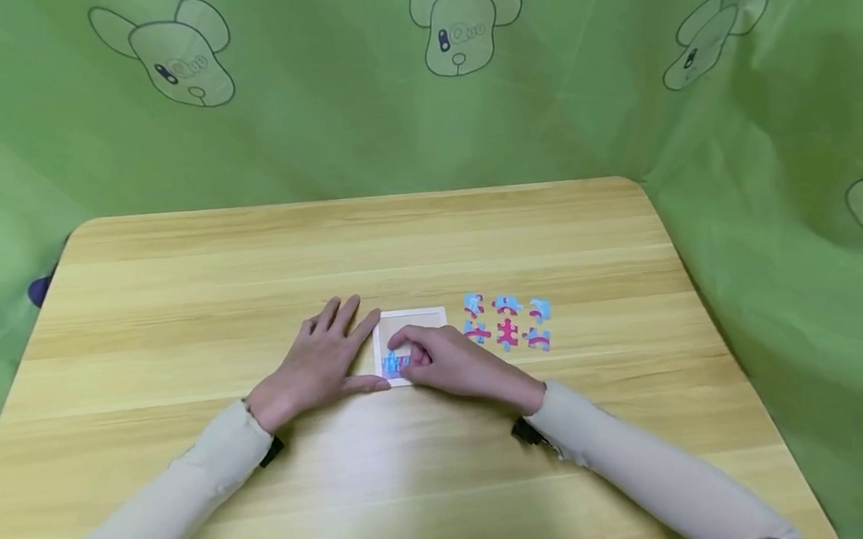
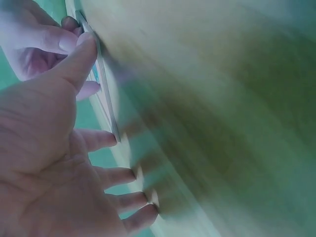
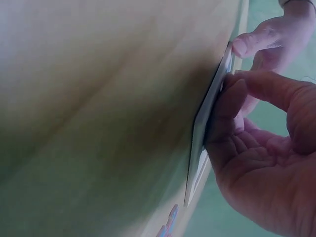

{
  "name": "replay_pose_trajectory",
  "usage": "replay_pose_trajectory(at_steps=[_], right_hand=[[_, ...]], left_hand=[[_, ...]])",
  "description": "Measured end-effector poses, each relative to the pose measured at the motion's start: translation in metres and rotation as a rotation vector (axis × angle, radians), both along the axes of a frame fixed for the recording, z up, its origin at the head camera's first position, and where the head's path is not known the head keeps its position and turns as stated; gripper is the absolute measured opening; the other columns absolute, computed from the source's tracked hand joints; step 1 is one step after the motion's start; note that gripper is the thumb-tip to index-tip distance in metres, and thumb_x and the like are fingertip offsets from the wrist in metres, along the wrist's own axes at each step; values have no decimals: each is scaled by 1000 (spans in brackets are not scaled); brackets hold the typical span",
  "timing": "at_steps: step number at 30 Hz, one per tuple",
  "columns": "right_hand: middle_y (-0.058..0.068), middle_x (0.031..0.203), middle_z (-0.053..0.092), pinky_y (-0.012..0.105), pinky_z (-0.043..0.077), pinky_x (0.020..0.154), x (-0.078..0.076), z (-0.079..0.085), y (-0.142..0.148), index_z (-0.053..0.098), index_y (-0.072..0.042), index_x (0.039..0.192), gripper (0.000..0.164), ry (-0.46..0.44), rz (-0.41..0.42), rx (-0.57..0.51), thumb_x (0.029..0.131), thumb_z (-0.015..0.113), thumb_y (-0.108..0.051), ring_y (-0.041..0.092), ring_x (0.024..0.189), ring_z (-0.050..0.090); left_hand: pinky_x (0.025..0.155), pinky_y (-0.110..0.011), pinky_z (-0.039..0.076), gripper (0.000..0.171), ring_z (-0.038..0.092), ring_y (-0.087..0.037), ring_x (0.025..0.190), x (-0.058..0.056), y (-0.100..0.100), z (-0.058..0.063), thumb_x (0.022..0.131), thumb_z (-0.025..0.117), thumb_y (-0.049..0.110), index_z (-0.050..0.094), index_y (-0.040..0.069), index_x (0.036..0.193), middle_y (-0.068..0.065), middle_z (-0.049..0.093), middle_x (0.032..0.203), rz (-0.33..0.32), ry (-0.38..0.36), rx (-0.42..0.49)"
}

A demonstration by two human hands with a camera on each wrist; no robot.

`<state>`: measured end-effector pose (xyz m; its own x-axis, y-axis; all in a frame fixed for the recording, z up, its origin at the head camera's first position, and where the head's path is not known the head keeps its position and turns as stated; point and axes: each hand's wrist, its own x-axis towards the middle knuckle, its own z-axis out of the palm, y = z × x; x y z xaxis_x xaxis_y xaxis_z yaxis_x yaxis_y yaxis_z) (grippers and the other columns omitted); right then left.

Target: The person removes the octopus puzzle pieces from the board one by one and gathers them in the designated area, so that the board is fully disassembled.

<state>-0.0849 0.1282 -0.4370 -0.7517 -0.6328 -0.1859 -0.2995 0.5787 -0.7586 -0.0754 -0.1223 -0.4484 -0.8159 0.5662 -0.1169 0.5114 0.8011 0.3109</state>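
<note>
We see a white-rimmed square puzzle tray (image 1: 419,312) lying flat on the wood-grained tabletop (image 1: 179,320), between two bare hands. Our left hand (image 1: 311,374) is at its left side, fingers spread apart: the index fingertip touches the rim by the far left corner, the thumb lies at the near left corner, and the other fingertips rest on the tabletop. Our right hand (image 1: 456,364) reaches over the tray from the right, its index finger bent and its thumb low near the blue and pink pieces (image 1: 390,364) in the tray's near left part. Those fingers are close together, but we cannot tell whether they clamp a piece.

Just right of the tray we have six loose puzzle pieces in two rows of three. The far row holds a far left piece (image 1: 473,303), a far middle piece (image 1: 507,305) and a far right piece (image 1: 540,308), all blue and pink. In the near row, the middle piece (image 1: 507,333) is mostly pink, between two blue-and-pink ones. Beyond the tabletop hangs a green curtain (image 1: 317,144) with outlined animal heads.
</note>
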Motion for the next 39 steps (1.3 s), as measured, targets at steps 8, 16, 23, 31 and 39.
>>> replay_pose_trajectory(at_steps=[8, 16, 23, 31, 39], right_hand=[[-6, 83, 62, 27, 46, 67, -1, 1, -2, 68, -11, 128, 35, 32, 23, 29, 95, 71, -2, 9, 69, 54], [-3, 98, 63, 30, 49, 72, 1, 2, 0, 66, -15, 128, 36, 11, -12, 7, 95, 71, -1, 15, 82, 58], [-4, 95, 72, 29, 52, 70, 5, -4, -2, 71, -16, 119, 14, -10, -89, -101, 106, 69, -10, 14, 74, 65], [-7, 95, 75, 30, 58, 77, 13, 1, 4, 75, -13, 115, 11, -9, -216, -183, 104, 77, -12, 14, 84, 69], [-3, 93, 77, 29, 60, 73, 21, 13, 34, 79, -9, 113, 12, -57, -294, -209, 101, 80, -10, 23, 84, 74]], left_hand=[[117, -71, 35, 105, 23, -55, 158, 1, -1, -1, 96, 73, 69, 34, 7, 171, -32, 24, 173, 4, 18, -1], [118, -70, 35, 109, 22, -54, 159, -1, 1, -2, 94, 71, 73, 33, 8, 172, -30, 23, 174, 1, 36, -19], [117, -71, 36, 108, 22, -55, 159, 0, 0, -4, 94, 72, 73, 33, 8, 172, -31, 23, 174, 3, 41, -19], [117, -71, 35, 108, 22, -55, 159, 1, 0, -4, 94, 73, 72, 34, 7, 172, -31, 24, 174, 11, 38, 0], [116, -72, 36, 107, 24, -55, 158, 2, 0, -5, 94, 74, 71, 36, 7, 171, -31, 27, 173, 6, 50, 20]])
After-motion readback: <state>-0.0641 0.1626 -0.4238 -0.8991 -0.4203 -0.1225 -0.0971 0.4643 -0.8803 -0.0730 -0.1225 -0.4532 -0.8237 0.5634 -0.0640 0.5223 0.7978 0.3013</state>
